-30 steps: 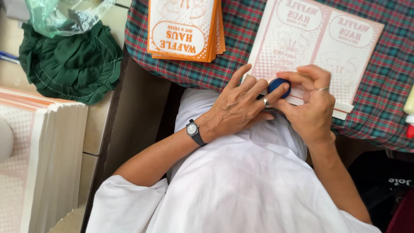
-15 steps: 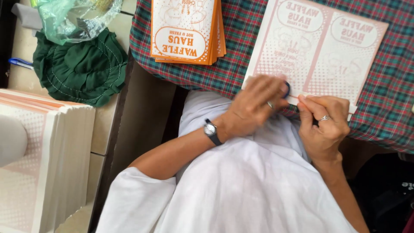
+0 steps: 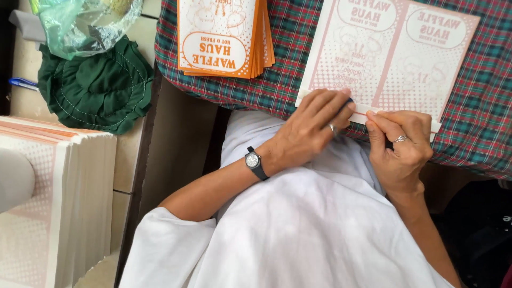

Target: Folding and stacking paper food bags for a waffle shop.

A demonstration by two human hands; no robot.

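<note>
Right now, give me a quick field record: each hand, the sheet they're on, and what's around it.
Left hand: palm down at the near edge of the flat pink-printed sheet, partly covering a small dark blue thing; wristwatch on the wrist.
Right hand: fingertips press the sheet's folded near strip; ring on one finger.
Surface: plaid tablecloth.
Behind: stack of orange-printed paper bags.
Left side: tall pile of pink sheets, green cloth, clear plastic bag, blue pen.
</note>
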